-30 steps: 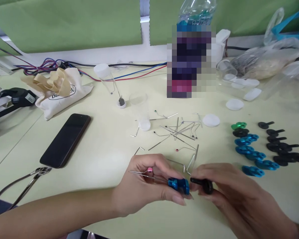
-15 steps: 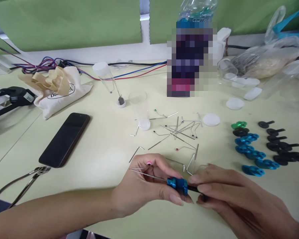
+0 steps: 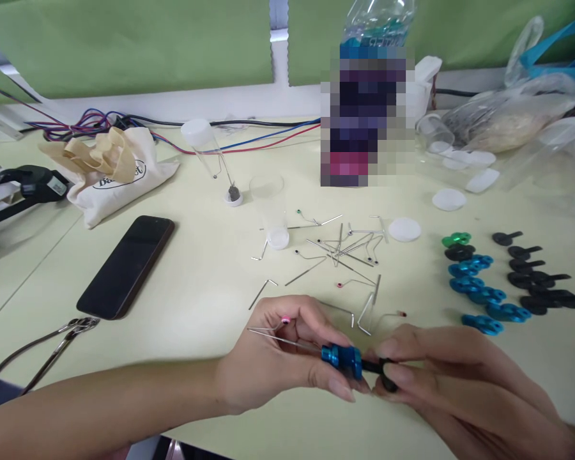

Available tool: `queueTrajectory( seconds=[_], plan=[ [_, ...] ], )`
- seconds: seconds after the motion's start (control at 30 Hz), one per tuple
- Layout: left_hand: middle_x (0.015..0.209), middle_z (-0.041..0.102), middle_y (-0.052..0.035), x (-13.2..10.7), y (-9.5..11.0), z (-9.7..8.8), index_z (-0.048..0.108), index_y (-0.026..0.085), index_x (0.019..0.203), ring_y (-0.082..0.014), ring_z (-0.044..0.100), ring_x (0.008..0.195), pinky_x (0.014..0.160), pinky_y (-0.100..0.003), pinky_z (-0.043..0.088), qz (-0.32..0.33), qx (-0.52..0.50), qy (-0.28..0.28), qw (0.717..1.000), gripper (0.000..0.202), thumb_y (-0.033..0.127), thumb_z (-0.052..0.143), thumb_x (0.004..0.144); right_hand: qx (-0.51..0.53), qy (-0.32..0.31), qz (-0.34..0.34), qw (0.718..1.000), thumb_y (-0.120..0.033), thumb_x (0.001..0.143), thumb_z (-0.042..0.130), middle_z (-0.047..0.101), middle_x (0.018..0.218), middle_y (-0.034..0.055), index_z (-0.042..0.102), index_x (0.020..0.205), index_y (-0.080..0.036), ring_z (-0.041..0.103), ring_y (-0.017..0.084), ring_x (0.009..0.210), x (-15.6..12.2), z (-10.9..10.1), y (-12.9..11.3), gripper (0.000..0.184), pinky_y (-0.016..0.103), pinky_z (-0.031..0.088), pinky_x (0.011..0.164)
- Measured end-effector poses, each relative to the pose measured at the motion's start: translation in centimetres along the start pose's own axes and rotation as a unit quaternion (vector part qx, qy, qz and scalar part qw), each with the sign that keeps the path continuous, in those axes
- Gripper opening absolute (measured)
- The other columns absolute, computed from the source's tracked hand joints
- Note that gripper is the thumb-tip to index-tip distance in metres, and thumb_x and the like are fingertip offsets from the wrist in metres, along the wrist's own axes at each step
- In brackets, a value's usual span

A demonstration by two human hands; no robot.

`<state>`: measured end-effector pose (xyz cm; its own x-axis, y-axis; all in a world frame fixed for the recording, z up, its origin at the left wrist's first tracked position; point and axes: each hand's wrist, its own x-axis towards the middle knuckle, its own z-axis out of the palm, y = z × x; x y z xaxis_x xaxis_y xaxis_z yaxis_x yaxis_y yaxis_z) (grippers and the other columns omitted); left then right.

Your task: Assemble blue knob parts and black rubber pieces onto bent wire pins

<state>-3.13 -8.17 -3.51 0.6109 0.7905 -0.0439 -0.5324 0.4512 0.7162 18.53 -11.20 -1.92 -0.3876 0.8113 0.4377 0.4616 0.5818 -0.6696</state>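
Observation:
Between its thumb and fingers, my left hand (image 3: 268,377) grips a blue metal fitting (image 3: 341,361). A thin bent wire (image 3: 292,344) with a pink ringed end (image 3: 286,319) runs from the fitting back across the palm. My right hand (image 3: 460,377) pinches the round head of a black knob with a stem (image 3: 389,375). That stem meets the right end of the blue fitting; how deep it sits is hidden. Just beyond both hands lie several loose bent wires (image 3: 338,252), some tipped with small coloured rings.
More blue fittings (image 3: 486,296) and black knobs (image 3: 524,279) lie at right. A clear tube (image 3: 269,207) stands mid-table, with white discs (image 3: 404,229) nearby. Leftward are a phone (image 3: 126,267) and a cloth pouch (image 3: 119,185). Plastic bags (image 3: 512,115) sit at the back right.
My right fingers have shifted on the black knob, and more of its round head shows. The blue fitting stays in my left hand, nearly still. The view has moved slightly.

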Motion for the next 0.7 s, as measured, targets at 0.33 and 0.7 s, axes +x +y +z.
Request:
queueTrajectory(
  seconds=[0.33,0.7],
  plan=[
    [0.082,0.067,0.0009,0.1,0.4,0.4,0.069,0.013,0.082,-0.0130,0.071,0.072,0.067,-0.019,0.061,0.019,0.027,0.007,0.999,0.036,-0.013,0.073,0.058,0.014,-0.023,0.004,1.000,-0.017,0.082,0.064,0.072,0.084,0.0005,0.066,0.098,-0.033,0.070,0.016,0.065,0.4,-0.3,0.2,0.023,0.019,0.060,0.054],
    [0.081,0.066,0.0009,0.1,0.7,0.5,0.071,0.013,0.084,-0.0102,0.070,0.071,0.067,-0.017,0.059,0.016,0.053,0.007,0.998,0.041,-0.017,0.072,0.056,-0.004,0.018,-0.028,0.999,-0.025,0.086,0.061,0.070,0.074,0.0004,0.065,0.101,-0.026,0.066,0.011,0.057,1.4,0.4,-0.7,0.015,0.016,0.054,0.047]
  ],
)
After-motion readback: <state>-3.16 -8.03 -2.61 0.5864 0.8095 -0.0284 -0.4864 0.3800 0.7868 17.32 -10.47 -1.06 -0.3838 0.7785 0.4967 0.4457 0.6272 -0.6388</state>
